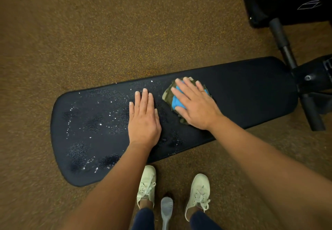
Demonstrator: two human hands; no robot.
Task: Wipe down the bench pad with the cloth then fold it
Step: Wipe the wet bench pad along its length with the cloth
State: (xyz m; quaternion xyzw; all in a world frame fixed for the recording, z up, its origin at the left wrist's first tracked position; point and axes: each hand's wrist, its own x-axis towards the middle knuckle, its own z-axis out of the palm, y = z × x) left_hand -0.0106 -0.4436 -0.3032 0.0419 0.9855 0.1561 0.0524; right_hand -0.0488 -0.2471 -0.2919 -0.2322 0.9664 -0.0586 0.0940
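Observation:
A long black bench pad (242, 93) lies across the view, its left half speckled with wet droplets. A bunched cloth (168, 95), olive green with a blue patch, sits on the middle of the pad. My right hand (195, 104) presses flat on top of the cloth, fingers spread and straight. Just left of it, my left hand (143, 120) rests flat on the wet pad, fingers straight and together, holding nothing.
Brown speckled floor (89, 32) surrounds the bench. Black frame bars and a joint (309, 86) stand at the pad's right end, with another black padded piece (287, 0) at top right. My white shoes (146, 185) stand by the pad's near edge, a grey handle (166, 210) between them.

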